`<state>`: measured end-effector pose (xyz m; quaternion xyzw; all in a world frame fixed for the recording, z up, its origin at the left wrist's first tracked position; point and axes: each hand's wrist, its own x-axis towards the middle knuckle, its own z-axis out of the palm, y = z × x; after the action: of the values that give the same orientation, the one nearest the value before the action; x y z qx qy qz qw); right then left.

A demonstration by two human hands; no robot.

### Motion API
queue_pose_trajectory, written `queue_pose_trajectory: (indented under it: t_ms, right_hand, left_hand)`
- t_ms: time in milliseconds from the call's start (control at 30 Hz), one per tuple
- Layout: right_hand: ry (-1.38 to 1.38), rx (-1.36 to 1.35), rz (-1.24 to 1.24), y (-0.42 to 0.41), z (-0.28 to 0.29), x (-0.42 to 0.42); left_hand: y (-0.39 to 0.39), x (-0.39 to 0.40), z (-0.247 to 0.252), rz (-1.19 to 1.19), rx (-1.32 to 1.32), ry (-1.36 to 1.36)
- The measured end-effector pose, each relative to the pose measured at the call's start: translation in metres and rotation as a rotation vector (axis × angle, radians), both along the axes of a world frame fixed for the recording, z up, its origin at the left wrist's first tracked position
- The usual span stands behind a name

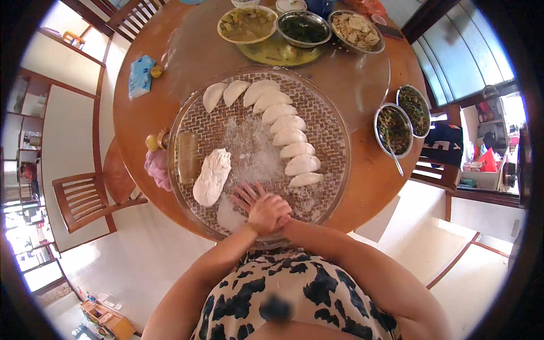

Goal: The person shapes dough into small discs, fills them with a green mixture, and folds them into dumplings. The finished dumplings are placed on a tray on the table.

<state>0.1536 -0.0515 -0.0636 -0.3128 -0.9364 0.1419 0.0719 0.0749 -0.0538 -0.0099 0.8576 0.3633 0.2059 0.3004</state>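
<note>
My left hand lies across the back of my right hand, its fingers curled over it. Beneath it, my right hand rests on the near part of a round woven tray, fingers spread; whatever is under its palm is hidden. Left of my hands sits a long lump of pale dough, and beyond it a glass-like cylinder near the tray's left rim. Several folded half-moon dumplings form a curved row along the far and right side. White flour dusts the weave.
Bowls of filling, one with a spoon, stand right on the wooden table. Bowls of food stand at the back. Left are a blue packet, a pink cloth and a wooden chair.
</note>
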Motion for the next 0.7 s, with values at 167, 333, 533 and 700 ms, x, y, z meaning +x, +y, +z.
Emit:
queue_pose_trajectory:
  t_ms: [167,333,533,700]
  right_hand:
    - [0.408,-0.244,-0.049,0.004,-0.033,-0.002]
    - [0.368,-0.284,-0.064,0.023,0.036,0.029]
    - [0.022,-0.493,-0.064,0.039,0.056,0.087]
    - [-0.239,-0.330,-0.067,0.022,0.074,0.069]
  left_hand:
    - [-0.013,0.006,0.005,0.469,-0.050,-0.049]
    - [-0.035,-0.039,0.031,1.041,-0.100,-0.276]
    - [-0.066,-0.060,0.001,0.789,-0.573,-0.023]
    - [-0.064,-0.022,-0.006,0.776,-0.541,0.209]
